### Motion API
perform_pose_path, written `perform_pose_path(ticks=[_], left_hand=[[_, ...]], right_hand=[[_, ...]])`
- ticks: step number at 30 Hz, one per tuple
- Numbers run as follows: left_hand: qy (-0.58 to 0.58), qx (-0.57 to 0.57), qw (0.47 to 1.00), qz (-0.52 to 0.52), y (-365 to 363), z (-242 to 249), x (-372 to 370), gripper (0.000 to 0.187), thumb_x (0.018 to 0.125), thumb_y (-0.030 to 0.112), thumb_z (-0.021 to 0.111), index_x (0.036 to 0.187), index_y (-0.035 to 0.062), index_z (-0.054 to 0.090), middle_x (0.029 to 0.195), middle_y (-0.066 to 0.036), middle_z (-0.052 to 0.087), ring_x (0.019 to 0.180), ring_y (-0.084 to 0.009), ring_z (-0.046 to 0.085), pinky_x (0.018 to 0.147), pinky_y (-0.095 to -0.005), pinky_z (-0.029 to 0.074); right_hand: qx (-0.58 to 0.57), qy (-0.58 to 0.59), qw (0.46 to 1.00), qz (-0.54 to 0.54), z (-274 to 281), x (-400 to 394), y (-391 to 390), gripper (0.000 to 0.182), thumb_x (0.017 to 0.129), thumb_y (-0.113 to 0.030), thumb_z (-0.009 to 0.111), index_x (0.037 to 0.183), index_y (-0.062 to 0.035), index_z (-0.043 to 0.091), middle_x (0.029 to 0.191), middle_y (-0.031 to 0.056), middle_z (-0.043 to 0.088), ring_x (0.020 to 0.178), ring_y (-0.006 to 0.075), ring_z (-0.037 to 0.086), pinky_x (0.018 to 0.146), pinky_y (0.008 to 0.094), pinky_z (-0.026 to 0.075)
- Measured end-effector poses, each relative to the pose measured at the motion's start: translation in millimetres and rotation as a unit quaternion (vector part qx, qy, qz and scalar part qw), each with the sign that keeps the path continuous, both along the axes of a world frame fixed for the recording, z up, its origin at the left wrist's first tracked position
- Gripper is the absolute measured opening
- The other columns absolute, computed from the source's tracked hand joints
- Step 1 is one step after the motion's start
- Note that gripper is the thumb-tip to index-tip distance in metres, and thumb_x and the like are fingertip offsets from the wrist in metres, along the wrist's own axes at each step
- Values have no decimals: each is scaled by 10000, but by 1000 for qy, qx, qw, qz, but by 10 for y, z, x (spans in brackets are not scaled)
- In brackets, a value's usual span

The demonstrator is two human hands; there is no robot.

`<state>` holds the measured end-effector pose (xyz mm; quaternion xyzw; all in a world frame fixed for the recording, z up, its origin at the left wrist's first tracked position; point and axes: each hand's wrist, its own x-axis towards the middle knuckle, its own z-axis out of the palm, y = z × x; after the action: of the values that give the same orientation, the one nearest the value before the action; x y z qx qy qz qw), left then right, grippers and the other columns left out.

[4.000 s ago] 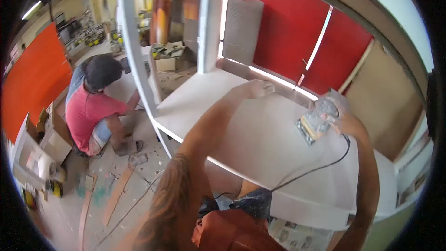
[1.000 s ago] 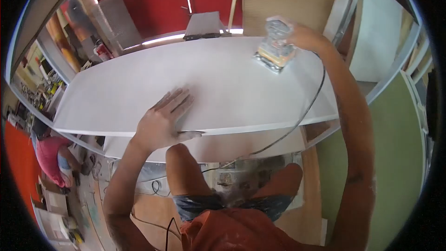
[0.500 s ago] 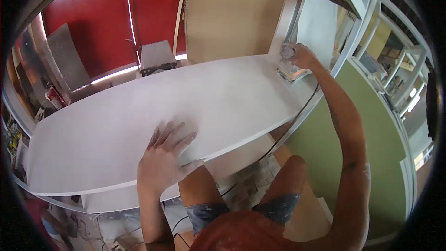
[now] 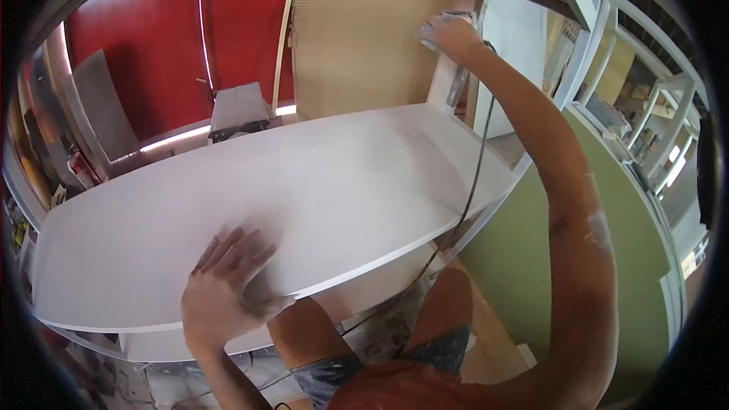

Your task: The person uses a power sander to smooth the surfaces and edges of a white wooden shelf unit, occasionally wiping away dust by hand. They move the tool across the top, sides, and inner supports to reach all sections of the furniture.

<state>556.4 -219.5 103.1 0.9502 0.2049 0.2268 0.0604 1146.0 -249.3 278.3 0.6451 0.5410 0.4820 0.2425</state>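
Dusted with white powder, my left hand rests on the white board by its front edge, fingers stretched out and apart. My right hand is raised at the far right corner, fingers wrapped round a corded power sander, mostly hidden by the hand. It is held against the upright post that rises from the board's far end. A dark cord hangs from it, crossing the board's right end and dropping past the front edge.
Behind the board stand a tan corrugated sheet and red panels, with a grey box-like object in front. A green panel lies to the right under my arm. White metal frames stand beyond it.
My right hand has lifted the sander from the board's far right corner up to the post, and the cord has risen with it. My left hand has shifted left along the front edge.
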Motion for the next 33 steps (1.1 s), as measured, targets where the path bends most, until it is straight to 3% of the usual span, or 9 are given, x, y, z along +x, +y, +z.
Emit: perform_pose_path(ticks=[1, 5, 8, 14, 22, 26, 28, 31, 33], left_hand=[[3, 6, 1000, 2, -12, 18, 10, 718, 679, 484, 913, 1292, 149, 751, 1397, -104, 678, 1372, -352, 585, 1202, -525, 440], [7, -2, 1000, 12, -20, 50, 22, 699, 658, 486, 932, 1265, 175, 775, 1389, -93, 694, 1369, -350, 598, 1190, -513, 459], [17, -20, 1000, 16, -25, 78, 23, 693, 654, 506, 939, 1258, 201, 786, 1393, -88, 696, 1373, -337, 599, 1186, -507, 463], [42, -8, 999, 14, -12, 153, 32, 740, 636, 558, 946, 1279, 230, 781, 1409, -70, 691, 1374, -326, 601, 1182, -506, 467], [50, 3, 998, 29, 8, 120, -1, 751, 607, 570, 948, 1251, 216, 791, 1420, -51, 684, 1368, -315, 607, 1187, -502, 463], [62, 3, 998, 17, 14, 108, -2, 850, 575, 579, 957, 1314, 208, 758, 1447, -90, 665, 1372, -358, 600, 1188, -521, 454], [62, 3, 998, 16, 5, 117, -22, 846, 575, 582, 955, 1306, 203, 762, 1440, -93, 670, 1368, -361, 603, 1183, -520, 459], [44, -3, 999, 12, 19, 100, 5, 843, 578, 590, 951, 1304, 205, 764, 1429, -98, 676, 1361, -367, 608, 1179, -520, 463], [46, 9, 999, 8, 32, 94, -17, 838, 584, 608, 941, 1291, 192, 771, 1419, -98, 683, 1357, -368, 611, 1177, -519, 464]], right_hand=[[6, -6, 999, 53, 25, 90, 73, 306, 948, -118, 637, 1209, -278, 653, 1210, 49, 640, 940, 284, 736, 765, 447, 638], [43, 69, 996, 28, 210, 41, 295, 293, 951, -131, 646, 1214, -260, 657, 1226, 60, 637, 997, 295, 739, 765, 461, 647], [60, 112, 989, -76, 308, -90, 415, 447, 893, -97, 703, 1313, -242, 655, 1315, 48, 605, 1035, 312, 747, 815, 448, 639], [86, 102, 985, -112, 675, 48, 682, 395, 992, -126, 610, 1380, -202, 618, 1368, 86, 585, 1116, 326, 730, 805, 471, 651], [160, 159, 967, -120, 933, 89, 843, 345, 1048, -175, 546, 1354, -276, 669, 1404, 126, 555, 1233, 434, 656, 866, 801, 532], [100, 104, 985, -98, 937, 6, 698, 311, 1043, -195, 566, 1319, -253, 697, 1366, 122, 589, 1228, 395, 665, 891, 705, 580], [147, 11, 989, -22, 844, 244, 823, 287, 1026, -209, 587, 1271, -246, 730, 1349, 95, 619, 1243, 352, 660, 912, 592, 608], [162, -8, 986, -39, 841, 277, 873, 272, 999, -205, 610, 1227, -245, 754, 1352, 71, 630, 1223, 317, 673, 903, 497, 618], [167, -4, 985, -38, 826, 305, 906, 277, 991, -197, 613, 1225, -240, 755, 1361, 70, 628, 1232, 316, 669, 897, 498, 616]])
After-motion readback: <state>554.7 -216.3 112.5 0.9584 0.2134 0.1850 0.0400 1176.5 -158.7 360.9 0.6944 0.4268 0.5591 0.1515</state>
